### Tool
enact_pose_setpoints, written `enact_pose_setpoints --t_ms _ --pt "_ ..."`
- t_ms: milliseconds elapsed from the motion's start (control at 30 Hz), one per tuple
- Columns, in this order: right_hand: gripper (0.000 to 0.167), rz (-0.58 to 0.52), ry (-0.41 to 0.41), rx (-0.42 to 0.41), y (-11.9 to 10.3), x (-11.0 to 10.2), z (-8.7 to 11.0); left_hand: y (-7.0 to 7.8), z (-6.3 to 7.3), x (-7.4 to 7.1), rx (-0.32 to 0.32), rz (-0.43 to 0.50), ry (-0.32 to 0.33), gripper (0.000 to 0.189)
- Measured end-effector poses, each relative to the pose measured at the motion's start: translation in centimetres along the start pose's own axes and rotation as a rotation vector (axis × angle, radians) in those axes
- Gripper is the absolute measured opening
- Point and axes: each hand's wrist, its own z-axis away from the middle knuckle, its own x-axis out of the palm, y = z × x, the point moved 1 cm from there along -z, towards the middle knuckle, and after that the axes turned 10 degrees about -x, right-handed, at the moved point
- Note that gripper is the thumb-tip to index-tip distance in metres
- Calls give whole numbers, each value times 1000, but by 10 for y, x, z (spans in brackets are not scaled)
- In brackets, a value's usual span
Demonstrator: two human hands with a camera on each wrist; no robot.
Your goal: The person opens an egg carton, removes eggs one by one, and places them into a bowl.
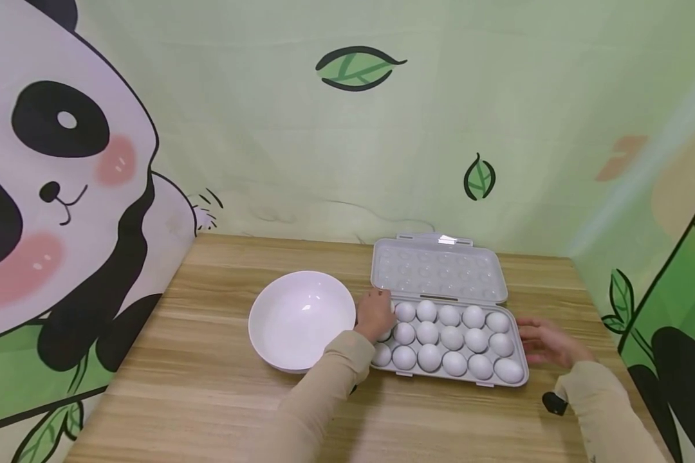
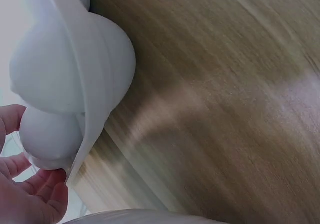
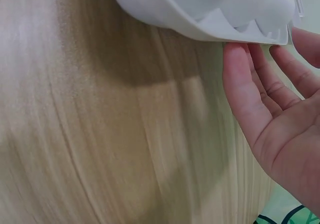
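An open egg carton (image 1: 417,373) of pale plastic holds several rows of white eggs (image 1: 452,337), its lid (image 1: 440,270) folded back behind. At the carton's left end, my left hand (image 1: 376,314) has its fingers curled round the egg (image 2: 50,136) in the back corner, with fingertips right at the rim. That egg is mostly hidden in the head view. Beside the carton's right end, my right hand (image 1: 547,342) has loosely extended fingers (image 3: 237,66) reaching up to the rim, as the right wrist view shows.
A wide white bowl (image 1: 301,321) stands left of the carton, close to my left hand and forearm. The wooden table (image 1: 179,386) meets a printed cloth wall (image 1: 266,128) at the back. A dark strap piece (image 1: 554,403) sits at my right cuff.
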Motion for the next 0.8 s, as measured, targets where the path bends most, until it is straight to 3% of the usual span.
enact_pose_setpoints --t_ms 267,433,567,700,800 --pt "28 -54 -8 6 11 -2 -1 2 1 2 -20 -55 11 48" --pt "47 -72 -30 -24 26 -11 -8 2 1 2 -16 -49 30 44" --pt "52 -111 -99 -65 38 -21 -15 2 1 3 1 -69 43 41" --pt "44 -66 -14 -16 29 -13 -9 2 0 2 10 -63 46 38" --pt "27 -47 23 16 20 -6 -4 1 -1 -1 9 -28 34 37"
